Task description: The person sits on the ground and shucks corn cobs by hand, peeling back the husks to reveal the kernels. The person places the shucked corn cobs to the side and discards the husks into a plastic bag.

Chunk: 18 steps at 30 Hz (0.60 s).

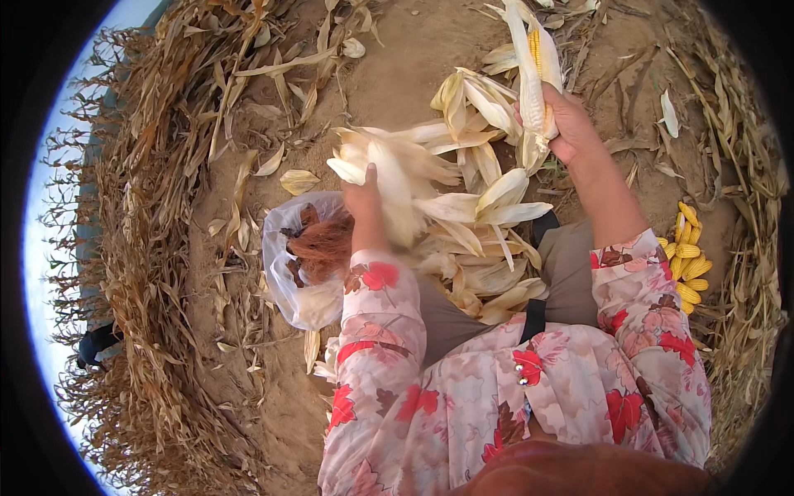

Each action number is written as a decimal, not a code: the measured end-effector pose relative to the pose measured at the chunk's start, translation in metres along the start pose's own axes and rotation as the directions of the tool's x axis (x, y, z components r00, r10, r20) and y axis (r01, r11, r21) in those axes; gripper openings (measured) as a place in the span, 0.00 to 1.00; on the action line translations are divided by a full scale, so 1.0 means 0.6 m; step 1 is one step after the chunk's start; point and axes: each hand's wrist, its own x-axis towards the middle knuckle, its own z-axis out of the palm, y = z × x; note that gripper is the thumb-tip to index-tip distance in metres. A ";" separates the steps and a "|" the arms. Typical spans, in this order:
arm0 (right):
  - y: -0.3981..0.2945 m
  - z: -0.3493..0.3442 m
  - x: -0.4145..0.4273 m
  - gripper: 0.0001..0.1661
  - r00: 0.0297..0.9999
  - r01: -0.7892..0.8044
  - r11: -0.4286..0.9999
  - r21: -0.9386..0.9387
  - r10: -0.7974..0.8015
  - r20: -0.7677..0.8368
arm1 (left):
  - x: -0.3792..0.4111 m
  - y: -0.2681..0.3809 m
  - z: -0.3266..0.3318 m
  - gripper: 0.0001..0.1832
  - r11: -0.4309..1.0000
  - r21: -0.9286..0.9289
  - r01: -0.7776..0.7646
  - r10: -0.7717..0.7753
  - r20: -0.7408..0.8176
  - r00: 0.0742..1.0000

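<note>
My right hand (567, 124) is closed around the base of a corn ear (535, 53), whose yellow kernels show between pale, partly opened husk leaves. To the left, my left hand (363, 198) grips a bunch of dry corn husks (394, 180), blurred at the edge, with the thumb up. Beside that wrist stands a clear plastic bag (273, 260) holding reddish-brown corn silk (322, 245). Loose husks (490, 273) are heaped between my legs and in front of me. Whether the left hand's bunch hides anything inside cannot be seen.
Husked yellow corn ears (688, 266) lie piled on the soil beyond my right forearm. Banks of dry corn stalks (155, 248) run along the left and right sides. Stray husks are scattered over the bare ground (422, 43). A person in dark clothing (98, 344) is at the far left.
</note>
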 end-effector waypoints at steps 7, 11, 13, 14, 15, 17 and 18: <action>0.085 0.080 -0.039 0.38 0.989 0.092 0.884 -0.458 -0.030 0.142 | -0.164 0.199 -0.026 0.40 0.619 -0.683 0.387 0.232 0.630 0.741; 0.126 0.099 -0.057 0.26 0.949 0.290 0.741 -0.605 -0.139 0.284 | -0.225 0.225 -0.025 0.36 0.359 -0.780 0.512 0.395 0.624 0.674; 0.136 0.104 -0.071 0.23 0.914 0.395 0.667 -0.632 -0.215 0.344 | -0.212 0.204 -0.015 0.34 0.270 -0.782 0.562 0.351 0.624 0.699; 0.140 0.104 -0.077 0.22 0.886 0.458 0.623 -0.634 -0.266 0.378 | -0.205 0.197 -0.011 0.34 0.213 -0.775 0.595 0.331 0.630 0.702; 0.142 0.103 -0.083 0.22 0.855 0.517 0.575 -0.634 -0.315 0.412 | -0.198 0.188 -0.005 0.33 0.154 -0.764 0.626 0.313 0.639 0.703; 0.141 0.129 -0.110 0.20 0.688 0.724 0.423 -0.545 -0.384 0.616 | -0.153 0.119 0.016 0.32 -0.091 -0.624 0.776 0.325 0.718 0.616; 0.138 0.138 -0.124 0.19 0.620 0.776 0.407 -0.483 -0.347 0.704 | -0.136 0.095 0.016 0.32 -0.208 -0.525 0.825 0.346 0.749 0.565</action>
